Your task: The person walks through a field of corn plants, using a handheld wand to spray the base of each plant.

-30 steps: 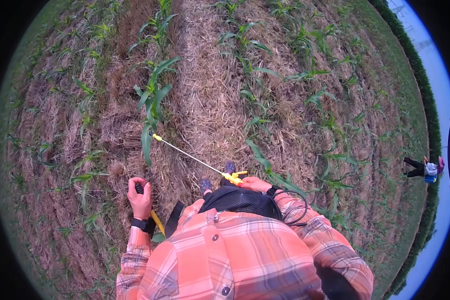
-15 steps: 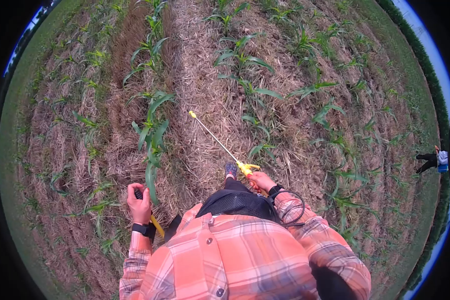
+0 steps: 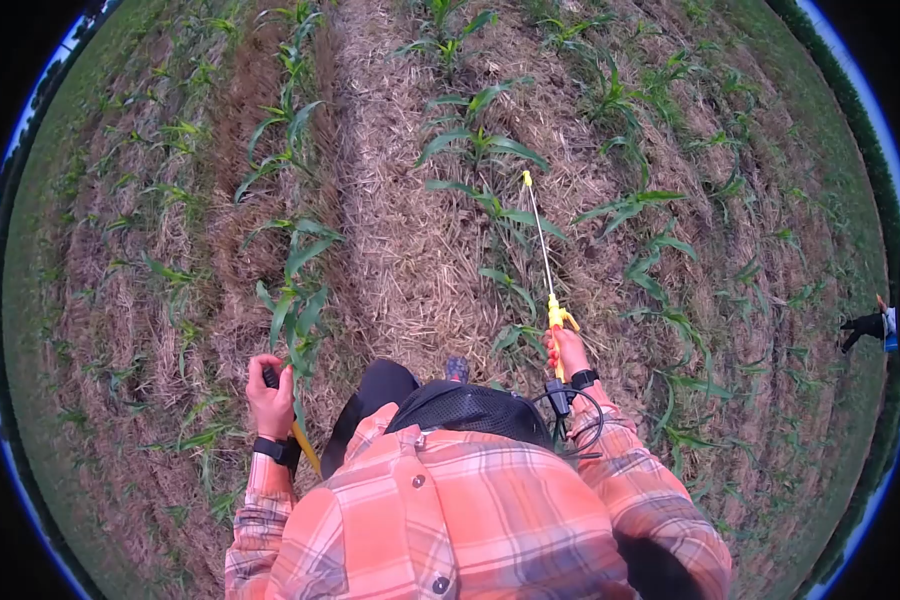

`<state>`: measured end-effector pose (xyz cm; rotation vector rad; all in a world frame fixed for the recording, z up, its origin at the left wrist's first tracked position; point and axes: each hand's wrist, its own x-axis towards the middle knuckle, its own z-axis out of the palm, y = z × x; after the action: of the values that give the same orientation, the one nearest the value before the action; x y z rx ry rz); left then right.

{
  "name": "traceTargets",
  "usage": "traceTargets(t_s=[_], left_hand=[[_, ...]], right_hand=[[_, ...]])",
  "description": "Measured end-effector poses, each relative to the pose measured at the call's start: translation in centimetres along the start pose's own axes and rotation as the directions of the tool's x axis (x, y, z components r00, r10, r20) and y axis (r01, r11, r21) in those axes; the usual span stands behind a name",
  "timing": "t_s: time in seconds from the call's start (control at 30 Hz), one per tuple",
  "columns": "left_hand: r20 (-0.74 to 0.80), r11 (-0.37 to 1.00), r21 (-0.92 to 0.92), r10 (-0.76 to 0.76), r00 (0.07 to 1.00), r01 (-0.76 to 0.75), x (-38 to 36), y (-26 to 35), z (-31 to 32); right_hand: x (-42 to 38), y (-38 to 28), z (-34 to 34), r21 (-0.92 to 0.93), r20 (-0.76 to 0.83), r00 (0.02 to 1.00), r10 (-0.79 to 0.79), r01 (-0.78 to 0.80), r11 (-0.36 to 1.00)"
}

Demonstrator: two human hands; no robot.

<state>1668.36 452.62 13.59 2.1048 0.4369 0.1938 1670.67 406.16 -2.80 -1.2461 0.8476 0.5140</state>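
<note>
My right hand [image 3: 570, 352] is wrapped round the yellow handle of a spray wand [image 3: 555, 312]. Its thin metal tube points forward and ends in a yellow nozzle [image 3: 527, 180] over a row of young corn plants [image 3: 480, 145]. A black hose [image 3: 602, 425] loops beside my right wrist. On the left, my left hand [image 3: 271, 402] is closed on the black grip of a yellow lever [image 3: 307, 450], which runs back beside my hip. A corn plant [image 3: 295, 305] stands just ahead of that hand.
Straw-covered soil [image 3: 400, 230] forms a strip between two corn rows, with my shoe [image 3: 457, 368] on it. More rows extend on both sides. Another person [image 3: 875, 325] is at the far right edge, with something blue beside them.
The spray wand has swung right, from the straw strip to over the corn row on the right. My right hand moved right with it. My left knee has come into view.
</note>
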Motion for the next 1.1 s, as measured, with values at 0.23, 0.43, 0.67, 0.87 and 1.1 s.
traceTargets(t_s=[0.23, 0.43, 0.67, 0.87, 1.1], left_hand=[[0.028, 0.998, 0.03, 0.061, 0.998, -0.062, 5.5, 0.3, 1.3], [0.005, 0.99, -0.017, 0.142, 0.99, -0.142, 13.4, -3.3, 1.8], [-0.029, 0.993, -0.092, -0.079, 0.996, 0.076, 20.0, -3.8, -0.7], [-0.054, 0.986, -0.137, -0.1, 0.994, 0.092, 23.7, -3.9, -1.3], [-0.089, 0.974, -0.189, -0.145, 0.985, 0.126, 27.5, -2.9, -1.6]], right_hand=[[2.1, -1.3, 3.1, -0.01, 0.005, 0.998, 0.057, -0.057, 0.998], [4.7, -5.4, 11.0, -0.247, 0.118, 0.981, 0.153, -0.12, 0.962], [8.5, -9.9, 20.9, -0.561, 0.327, 0.932, 0.156, 0.058, 0.826], [11.3, -11.4, 25.5, -0.675, 0.512, 0.829, 0.223, 0.228, 0.702], [14.7, -14.9, 28.1, -0.664, 0.566, 0.791, 0.234, 0.269, 0.698]])
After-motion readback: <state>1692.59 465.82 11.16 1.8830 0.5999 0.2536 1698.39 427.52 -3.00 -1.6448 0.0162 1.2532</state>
